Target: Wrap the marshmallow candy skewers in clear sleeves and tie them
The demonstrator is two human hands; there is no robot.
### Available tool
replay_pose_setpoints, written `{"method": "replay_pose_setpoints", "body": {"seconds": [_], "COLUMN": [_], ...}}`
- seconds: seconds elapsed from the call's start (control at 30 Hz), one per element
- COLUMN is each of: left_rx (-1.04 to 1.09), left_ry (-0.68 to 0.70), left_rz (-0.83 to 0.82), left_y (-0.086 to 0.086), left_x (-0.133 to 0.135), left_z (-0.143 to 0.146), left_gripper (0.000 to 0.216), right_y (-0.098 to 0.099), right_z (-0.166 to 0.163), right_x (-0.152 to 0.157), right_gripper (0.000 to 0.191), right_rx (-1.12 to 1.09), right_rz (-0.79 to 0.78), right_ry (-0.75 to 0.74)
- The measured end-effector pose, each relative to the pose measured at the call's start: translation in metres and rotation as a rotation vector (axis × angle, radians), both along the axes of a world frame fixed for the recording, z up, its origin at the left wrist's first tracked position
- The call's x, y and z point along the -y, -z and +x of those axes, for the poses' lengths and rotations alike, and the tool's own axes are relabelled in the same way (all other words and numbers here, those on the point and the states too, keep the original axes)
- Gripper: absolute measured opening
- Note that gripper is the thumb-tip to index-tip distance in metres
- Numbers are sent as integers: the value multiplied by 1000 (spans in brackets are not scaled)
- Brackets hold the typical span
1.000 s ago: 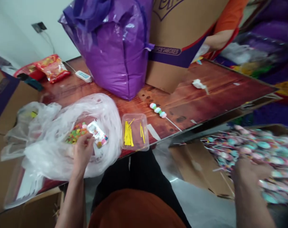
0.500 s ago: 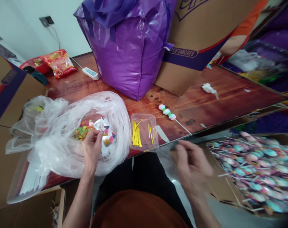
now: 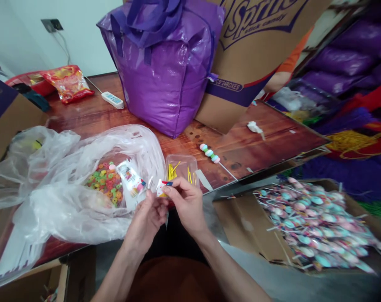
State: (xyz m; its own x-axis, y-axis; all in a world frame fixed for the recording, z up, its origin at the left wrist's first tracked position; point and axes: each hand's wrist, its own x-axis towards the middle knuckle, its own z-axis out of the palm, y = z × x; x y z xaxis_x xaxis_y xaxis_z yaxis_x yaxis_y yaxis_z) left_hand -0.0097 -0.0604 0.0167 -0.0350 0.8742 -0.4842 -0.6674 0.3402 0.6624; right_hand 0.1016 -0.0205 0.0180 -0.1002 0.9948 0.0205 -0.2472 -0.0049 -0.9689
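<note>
Above the table's front edge, both hands meet at a small printed plastic wrapper [image 3: 160,188]. My right hand [image 3: 188,205] pinches its printed part between thumb and finger. My left hand [image 3: 148,220] is closed on its clear left side. Close to the left hand, more printed wrappers [image 3: 130,178] lie in a rolled-down clear plastic bag [image 3: 71,209] beside colourful ring-shaped candies [image 3: 105,182]. Behind my right hand sits a clear plastic tray [image 3: 187,159] with yellow twist ties [image 3: 173,170], partly hidden. A candy skewer [image 3: 209,153] of pastel pieces on a white stick lies to its right.
A large purple bag [image 3: 165,79] and a cardboard box [image 3: 223,113] stand at the back. Right of the table, an open carton [image 3: 241,220] holds many wrapped candy sticks [image 3: 319,226]. A person's orange sleeve [image 3: 299,50] shows behind the box. A red snack packet [image 3: 67,84] lies back left.
My left hand has moved right, out of the plastic bag, with a wrapper. The right hand has come in from over the carton side and now grips the wrapper too. The view has shifted right.
</note>
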Motion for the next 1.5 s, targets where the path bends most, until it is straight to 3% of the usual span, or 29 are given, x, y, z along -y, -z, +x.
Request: {"method": "replay_pose_setpoints", "body": {"seconds": [0.07, 0.13, 0.37, 0.6, 0.73, 0.8, 0.9, 0.97, 1.07, 1.23, 1.37, 1.5], "left_rx": [177, 205, -44, -32, -101, -127, -126, -97, -32, 65, 109, 124], "left_ry": [-61, -177, -373, -440, -484, -515, -553, -545, -509, -520, -507, -518], "left_rz": [-29, -38, 88, 21, 63, 69, 56, 17, -38, -100, -137, -134], "left_y": [-3, -4, -5, -7, -7, -5, -2, -2, -3, -3, 0, 3], "left_x": [-8, -16, -21, -29, -32, -35, -42, -46, -51, -52, -52, -53], "left_z": [-1, 0, 23, 23, 28, 27, 18, 10, 2, -5, -10, -13], "left_gripper": [44, 36, 39, 43, 42, 42, 46, 48, 44, 31, 21, 20], "right_y": [-1, 0, 11, 20, 24, 28, 40, 52, 70, 82, 61, 37], "right_z": [3, 6, 15, 36, 42, 51, 81, 107, 138, 146, 125, 104], "right_x": [2, 3, 5, 2, -8, -22, -53, -74, -99, -99, -61, -21], "right_gripper": [20, 21, 40, 43, 45, 46, 40, 24, 11, 18, 17, 13], "right_rx": [-1, 32, 182, 369, 404, 458, 750, 1025, 1281, 1179, 830, 630], "right_rz": [-15, 23, 126, 241, 192, 185, 229, 226, 154, 195, 348, 496], "right_ry": [-22, -9, 120, 140, 150, 246, 488, 612, 616, 554, 539, 377]}}
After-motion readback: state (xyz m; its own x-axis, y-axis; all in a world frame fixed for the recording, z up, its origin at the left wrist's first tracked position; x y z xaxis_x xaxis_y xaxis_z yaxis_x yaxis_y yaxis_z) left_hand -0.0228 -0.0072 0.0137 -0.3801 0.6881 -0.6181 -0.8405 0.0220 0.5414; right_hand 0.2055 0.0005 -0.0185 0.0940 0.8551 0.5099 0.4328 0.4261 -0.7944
